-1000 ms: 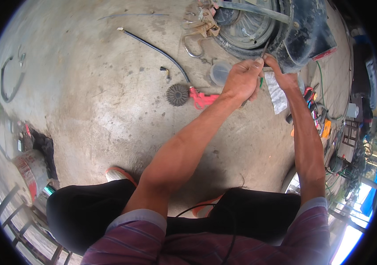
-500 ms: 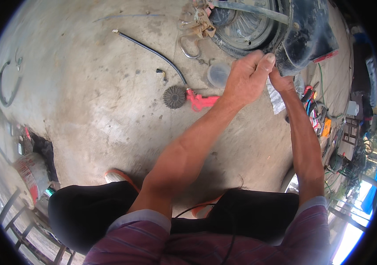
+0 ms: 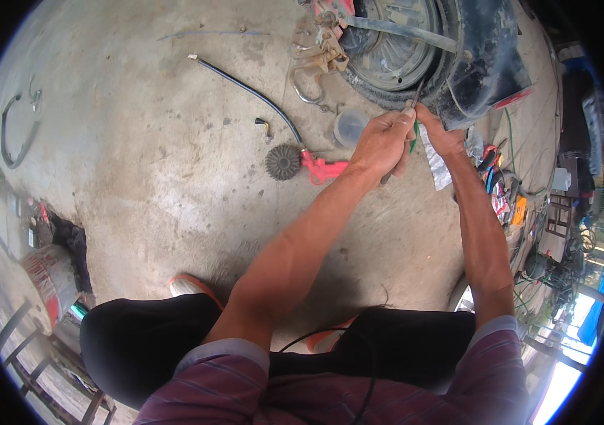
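At the lower edge of a motorbike wheel, my left hand [image 3: 381, 142] is closed around a thin metal rod-like tool [image 3: 419, 91], which slants up to the tyre [image 3: 380, 95]. A dark end pokes out below my fist, and a bit of green shows beside the fingers. My right hand [image 3: 443, 134] is closed close to the left one, just under the black mudguard [image 3: 482, 67]; its fingers are partly hidden, and what they grip cannot be made out. Below the hands lies a crumpled silvery sheet [image 3: 435, 159].
A red air gun [image 3: 323, 170] with a black hose [image 3: 252, 92] lies on the concrete by a round ribbed dark disc [image 3: 283, 162]. Near the wheel is a clear round tub [image 3: 351, 127]. Assorted tools and packets [image 3: 504, 191] crowd the right; a stained bucket [image 3: 50, 276] stands left.
Both hands have shifted slightly down and apart, and the tool between them and the tyre now shows. The view has also moved a little.
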### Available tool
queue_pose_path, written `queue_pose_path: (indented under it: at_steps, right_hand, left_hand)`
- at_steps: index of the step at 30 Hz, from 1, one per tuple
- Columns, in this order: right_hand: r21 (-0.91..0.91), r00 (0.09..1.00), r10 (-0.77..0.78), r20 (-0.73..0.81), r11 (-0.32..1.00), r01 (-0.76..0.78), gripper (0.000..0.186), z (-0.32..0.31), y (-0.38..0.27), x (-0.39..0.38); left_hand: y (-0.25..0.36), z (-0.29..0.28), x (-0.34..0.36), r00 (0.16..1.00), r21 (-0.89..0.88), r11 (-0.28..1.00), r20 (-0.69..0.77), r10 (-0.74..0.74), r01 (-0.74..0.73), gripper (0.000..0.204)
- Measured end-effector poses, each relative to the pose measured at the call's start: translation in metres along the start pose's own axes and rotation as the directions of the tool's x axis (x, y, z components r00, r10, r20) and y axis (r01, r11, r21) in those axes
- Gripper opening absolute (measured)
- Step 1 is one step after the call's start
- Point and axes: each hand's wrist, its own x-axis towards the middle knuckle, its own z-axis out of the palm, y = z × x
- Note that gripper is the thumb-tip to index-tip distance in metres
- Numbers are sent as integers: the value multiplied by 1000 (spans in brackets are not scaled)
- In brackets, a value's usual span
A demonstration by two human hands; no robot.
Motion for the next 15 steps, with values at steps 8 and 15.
queue_pose_path:
  at_steps: [8, 15]
  right_hand:
    - [-22, 998, 50, -44, 998, -51, 26, 6, 5, 0]
    - [-32, 997, 1, -75, 999, -4, 26, 14, 48, -1]
  left_hand:
    - [12, 13, -2, 996, -118, 989, 38, -86, 90, 47]
    - [-3, 13, 8, 995, -102, 993, 70, 75, -68, 46]
